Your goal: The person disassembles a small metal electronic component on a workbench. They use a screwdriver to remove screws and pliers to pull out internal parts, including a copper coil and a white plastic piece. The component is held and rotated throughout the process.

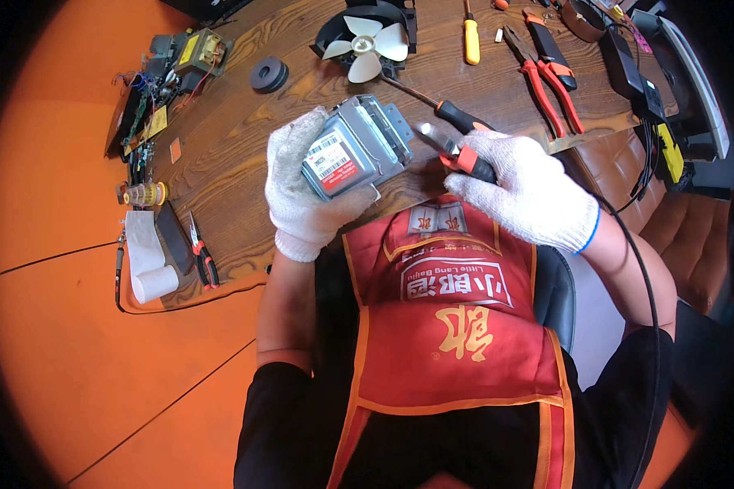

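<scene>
My left hand (298, 196), in a white knit glove, is closed round a magnetron (355, 148), a boxy grey metal part with a white and red label. It is held tilted above the near edge of the table. My right hand (523, 183), also gloved, grips pliers (470, 161) with red and black handles. Their metal jaws, blurred and partly hidden, point toward the magnetron's right side and stand a little apart from it. A screwdriver (458, 116) with a black and orange handle lies on the table just beyond the pliers.
On the wooden table (245, 151) lie black ring magnets (268, 75), a fan (364, 45), a yellow-handled screwdriver (471, 41) and large red-handled pliers (549, 90). Circuit parts with a transformer (204, 53), a paper roll (151, 261) and needle-nose pliers (203, 254) are at left.
</scene>
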Action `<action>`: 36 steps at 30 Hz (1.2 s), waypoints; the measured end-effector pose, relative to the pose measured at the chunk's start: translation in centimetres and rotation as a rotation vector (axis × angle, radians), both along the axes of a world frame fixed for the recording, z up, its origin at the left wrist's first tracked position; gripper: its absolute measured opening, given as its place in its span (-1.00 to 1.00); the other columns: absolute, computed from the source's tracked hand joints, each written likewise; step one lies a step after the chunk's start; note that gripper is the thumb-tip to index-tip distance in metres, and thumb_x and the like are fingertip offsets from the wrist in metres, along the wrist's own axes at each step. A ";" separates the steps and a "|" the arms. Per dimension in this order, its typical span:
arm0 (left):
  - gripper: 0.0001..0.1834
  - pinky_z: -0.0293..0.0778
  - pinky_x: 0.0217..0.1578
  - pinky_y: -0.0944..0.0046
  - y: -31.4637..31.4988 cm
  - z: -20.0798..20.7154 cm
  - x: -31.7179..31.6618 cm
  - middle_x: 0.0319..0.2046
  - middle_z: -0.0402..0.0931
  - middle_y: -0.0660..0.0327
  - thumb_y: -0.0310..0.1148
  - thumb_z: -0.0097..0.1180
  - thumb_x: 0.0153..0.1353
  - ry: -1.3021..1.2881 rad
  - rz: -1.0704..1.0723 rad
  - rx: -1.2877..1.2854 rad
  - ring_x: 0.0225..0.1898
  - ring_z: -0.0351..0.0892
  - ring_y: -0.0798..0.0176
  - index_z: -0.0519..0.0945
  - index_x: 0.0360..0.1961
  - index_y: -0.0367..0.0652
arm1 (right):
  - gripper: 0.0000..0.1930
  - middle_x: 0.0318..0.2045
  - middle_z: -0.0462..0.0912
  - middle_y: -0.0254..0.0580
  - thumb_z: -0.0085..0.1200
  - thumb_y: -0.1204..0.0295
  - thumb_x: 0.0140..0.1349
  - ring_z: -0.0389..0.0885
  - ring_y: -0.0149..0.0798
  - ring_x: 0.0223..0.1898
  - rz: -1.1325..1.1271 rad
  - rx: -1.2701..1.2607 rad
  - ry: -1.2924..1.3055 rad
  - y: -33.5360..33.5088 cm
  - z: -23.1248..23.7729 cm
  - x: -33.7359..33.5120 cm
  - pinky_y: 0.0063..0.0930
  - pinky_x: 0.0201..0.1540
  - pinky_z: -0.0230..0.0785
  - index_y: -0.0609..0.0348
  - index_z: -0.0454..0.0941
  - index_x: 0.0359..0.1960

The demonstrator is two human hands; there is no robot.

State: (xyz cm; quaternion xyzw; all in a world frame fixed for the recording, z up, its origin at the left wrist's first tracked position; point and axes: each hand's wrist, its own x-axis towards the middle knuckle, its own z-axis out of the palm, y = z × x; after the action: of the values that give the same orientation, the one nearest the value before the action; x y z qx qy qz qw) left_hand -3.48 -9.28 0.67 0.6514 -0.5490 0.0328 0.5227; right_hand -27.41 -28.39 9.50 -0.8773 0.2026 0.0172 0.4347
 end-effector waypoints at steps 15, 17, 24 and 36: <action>0.05 0.54 0.30 0.02 0.2 0.3 -5.4 0.27 0.44 -0.04 -0.49 0.68 -0.18 -0.250 0.208 0.012 0.27 0.59 -0.04 0.51 0.45 -0.29 | -0.61 -0.19 0.65 0.13 0.27 0.44 0.35 0.79 -0.01 -0.40 -0.056 -0.703 -0.184 2.2 -3.8 -2.8 -0.23 -0.42 0.64 0.28 0.57 0.18; 0.06 0.51 0.30 -0.02 -0.1 0.3 -6.1 0.26 0.45 -0.05 -0.48 0.68 -0.15 -0.305 0.244 0.016 0.26 0.57 -0.07 0.48 0.48 -0.27 | -0.60 -0.19 0.65 0.11 0.27 0.43 0.35 0.79 -0.03 -0.40 -0.082 -0.735 -0.162 2.2 -4.2 -2.5 -0.24 -0.43 0.63 0.30 0.56 0.19; 0.04 0.37 0.36 -0.36 -1.4 -0.5 -7.6 0.22 0.54 -0.07 -0.30 0.73 -0.10 -0.452 0.330 -0.095 0.20 0.51 -0.21 0.50 0.46 -0.21 | -0.60 -0.20 0.67 0.01 0.27 0.38 0.35 0.79 -0.15 -0.34 -0.138 -0.958 -0.020 2.7 -3.6 -1.6 -0.26 -0.47 0.61 0.34 0.58 0.14; -0.02 0.51 0.26 -0.08 -3.5 -2.2 -8.5 0.23 0.42 -0.04 -0.48 0.68 -0.06 -0.356 0.366 -0.183 0.25 0.52 -0.12 0.49 0.45 -0.23 | -0.64 -0.10 0.77 0.03 0.33 0.36 0.36 0.77 0.01 0.05 -0.086 -1.123 0.212 2.2 -1.7 -0.1 -0.05 0.26 0.56 0.20 0.70 0.14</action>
State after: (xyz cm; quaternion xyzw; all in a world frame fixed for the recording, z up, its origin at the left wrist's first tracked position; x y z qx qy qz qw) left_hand -11.96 -12.78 -1.57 0.6736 -0.5002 0.2904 0.4601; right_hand -27.51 -26.20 7.85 -0.9582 0.2586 -0.0230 -0.1204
